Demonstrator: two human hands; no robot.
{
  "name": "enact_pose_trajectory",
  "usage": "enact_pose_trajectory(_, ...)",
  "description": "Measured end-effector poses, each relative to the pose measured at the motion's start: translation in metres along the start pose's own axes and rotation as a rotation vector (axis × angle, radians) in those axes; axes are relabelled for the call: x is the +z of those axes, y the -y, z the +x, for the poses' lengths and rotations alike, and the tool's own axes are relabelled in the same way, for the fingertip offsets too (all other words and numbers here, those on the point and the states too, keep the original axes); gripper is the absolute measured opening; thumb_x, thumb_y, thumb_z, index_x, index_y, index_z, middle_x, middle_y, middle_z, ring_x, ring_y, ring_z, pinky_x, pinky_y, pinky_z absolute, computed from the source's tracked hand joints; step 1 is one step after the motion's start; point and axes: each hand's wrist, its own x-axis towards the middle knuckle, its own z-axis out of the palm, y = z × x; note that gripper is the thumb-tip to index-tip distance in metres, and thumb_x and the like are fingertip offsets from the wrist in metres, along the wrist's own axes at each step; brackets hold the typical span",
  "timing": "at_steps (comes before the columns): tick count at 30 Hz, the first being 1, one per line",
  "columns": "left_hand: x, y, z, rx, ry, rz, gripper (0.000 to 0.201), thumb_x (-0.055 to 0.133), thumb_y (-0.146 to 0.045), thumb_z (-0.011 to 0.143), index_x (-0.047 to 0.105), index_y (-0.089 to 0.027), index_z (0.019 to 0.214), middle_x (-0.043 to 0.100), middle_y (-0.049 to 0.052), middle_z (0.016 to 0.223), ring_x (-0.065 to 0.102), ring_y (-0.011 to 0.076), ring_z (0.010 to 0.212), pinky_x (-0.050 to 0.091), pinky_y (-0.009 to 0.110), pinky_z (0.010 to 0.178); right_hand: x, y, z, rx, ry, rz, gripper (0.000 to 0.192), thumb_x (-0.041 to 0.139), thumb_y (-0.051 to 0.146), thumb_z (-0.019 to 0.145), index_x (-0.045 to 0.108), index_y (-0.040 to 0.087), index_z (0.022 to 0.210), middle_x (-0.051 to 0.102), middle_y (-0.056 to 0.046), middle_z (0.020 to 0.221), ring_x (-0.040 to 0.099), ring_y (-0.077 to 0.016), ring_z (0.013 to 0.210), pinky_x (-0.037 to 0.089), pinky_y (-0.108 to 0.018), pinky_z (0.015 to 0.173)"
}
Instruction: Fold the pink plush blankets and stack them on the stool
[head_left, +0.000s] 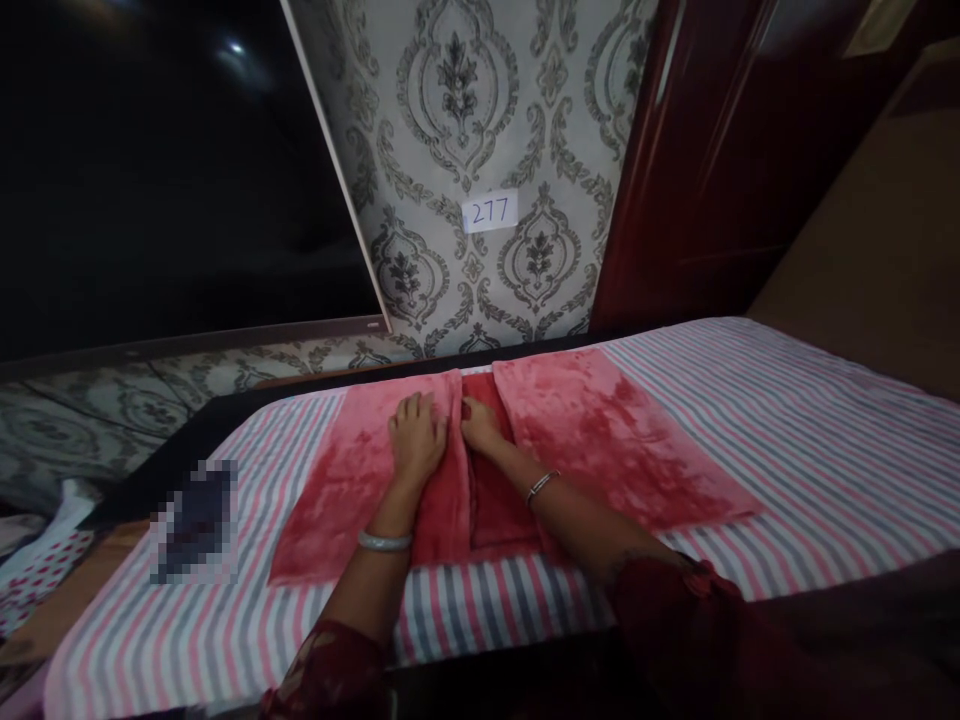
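A pink and red plush cloth [600, 440] lies on a striped sheet, its left and right sides folded in toward the middle. Between the two folded edges shows a narrow strip of the darker red layer. My left hand [416, 438] rests flat on the left flap near its inner edge, fingers stretched out. Close beside it, my right hand [481, 427] has its fingers curled at that same edge and appears to pinch it; the fingertips are partly hidden. A bangle circles each wrist.
The striped sheet [765, 440] covers the table. A blurred dark item [196, 522] lies at the left. Behind stand a large dark screen [172, 170], a patterned wall with a paper label [490, 210] reading 277, and a dark red door [697, 170]. A cardboard sheet [870, 230] leans at right.
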Motion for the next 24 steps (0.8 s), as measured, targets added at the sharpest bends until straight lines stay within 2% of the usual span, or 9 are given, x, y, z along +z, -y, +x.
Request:
enact_pose_trajectory(3, 0.004, 0.000, -0.001, 0.017, 0.170, 0.341, 0.052, 0.042, -0.032, 0.095, 0.052, -0.017, 0.144, 0.042, 0.015, 0.157, 0.029, 0.0394, 0.147, 0.021, 0.060, 0.117, -0.002, -0.001, -0.004, 0.035, -0.045, -0.029, 0.047, 0.058, 0.004, 0.081, 0.064, 0.019, 0.125, 0.070, -0.012, 0.124, 0.063, -0.0265, 0.117, 0.051, -0.034, 0.098)
enact_pose_trajectory(6, 0.008, 0.001, -0.002, -0.003, 0.211, 0.409, 0.054, 0.036, -0.034, 0.099, 0.046, -0.019, 0.150, 0.038, 0.013, 0.161, 0.027, 0.0370, 0.149, 0.019, 0.059, 0.119, -0.004, 0.003, 0.000, 0.050, -0.053, -0.033, 0.048, 0.061, 0.003, 0.077, 0.065, 0.018, 0.123, 0.071, -0.012, 0.120, 0.065, -0.0263, 0.113, 0.052, -0.032, 0.093)
enact_pose_trajectory(9, 0.007, 0.003, 0.002, -0.038, 0.243, 0.375, 0.054, 0.039, -0.036, 0.098, 0.046, -0.022, 0.151, 0.035, 0.011, 0.162, 0.025, 0.0361, 0.150, 0.019, 0.058, 0.119, -0.007, 0.008, 0.010, 0.062, -0.057, -0.023, 0.052, 0.064, 0.003, 0.076, 0.062, 0.017, 0.126, 0.072, -0.012, 0.117, 0.067, -0.0261, 0.109, 0.053, -0.031, 0.089)
enact_pose_trajectory(11, 0.002, 0.006, 0.009, -0.043, 0.279, 0.343, 0.053, 0.044, -0.037, 0.097, 0.051, -0.023, 0.147, 0.038, 0.012, 0.161, 0.030, 0.0352, 0.149, 0.026, 0.056, 0.117, -0.009, 0.011, 0.019, 0.074, -0.058, -0.013, 0.053, 0.065, 0.004, 0.076, 0.061, 0.017, 0.127, 0.072, -0.011, 0.117, 0.068, -0.0250, 0.107, 0.053, -0.029, 0.086)
enact_pose_trajectory(15, -0.021, 0.023, 0.040, -0.055, 0.296, 0.312, 0.040, 0.045, -0.033, 0.096, 0.067, -0.023, 0.128, 0.057, 0.011, 0.146, 0.050, 0.0263, 0.135, 0.041, 0.038, 0.107, -0.011, 0.012, 0.040, 0.103, -0.069, 0.010, 0.052, 0.067, 0.007, 0.076, 0.061, 0.016, 0.127, 0.073, -0.011, 0.116, 0.071, -0.0227, 0.102, 0.053, -0.024, 0.080)
enact_pose_trajectory(17, -0.038, 0.038, 0.060, -0.133, 0.256, 0.325, 0.039, 0.041, -0.029, 0.096, 0.069, -0.020, 0.121, 0.062, 0.014, 0.139, 0.057, 0.0275, 0.128, 0.045, 0.038, 0.101, -0.010, 0.010, 0.051, 0.116, -0.081, 0.017, 0.053, 0.069, 0.009, 0.076, 0.061, 0.015, 0.128, 0.073, -0.012, 0.116, 0.071, -0.0228, 0.102, 0.053, -0.023, 0.080)
enact_pose_trajectory(21, -0.064, 0.072, 0.096, -0.392, 0.157, 0.378, 0.041, 0.043, -0.026, 0.095, 0.065, -0.007, 0.124, 0.059, 0.028, 0.135, 0.058, 0.0399, 0.124, 0.049, 0.046, 0.093, -0.006, 0.005, 0.074, 0.154, -0.097, 0.020, 0.062, 0.070, 0.015, 0.078, 0.055, 0.015, 0.138, 0.071, -0.013, 0.123, 0.069, -0.0226, 0.109, 0.053, -0.023, 0.084)
enact_pose_trajectory(23, -0.068, 0.087, 0.109, -0.501, 0.156, 0.376, 0.040, 0.043, -0.029, 0.097, 0.066, -0.004, 0.119, 0.061, 0.030, 0.129, 0.060, 0.0400, 0.122, 0.050, 0.046, 0.091, -0.004, 0.002, 0.085, 0.178, -0.101, 0.011, 0.065, 0.070, 0.018, 0.079, 0.052, 0.016, 0.142, 0.068, -0.013, 0.129, 0.067, -0.0228, 0.114, 0.053, -0.024, 0.087)
enact_pose_trajectory(24, -0.068, 0.094, 0.115, -0.544, 0.166, 0.368, 0.039, 0.045, -0.032, 0.099, 0.067, -0.005, 0.116, 0.063, 0.028, 0.126, 0.061, 0.0375, 0.120, 0.050, 0.045, 0.091, -0.002, 0.001, 0.090, 0.190, -0.101, 0.003, 0.065, 0.069, 0.019, 0.079, 0.053, 0.016, 0.142, 0.067, -0.014, 0.131, 0.067, -0.0230, 0.116, 0.053, -0.025, 0.088)
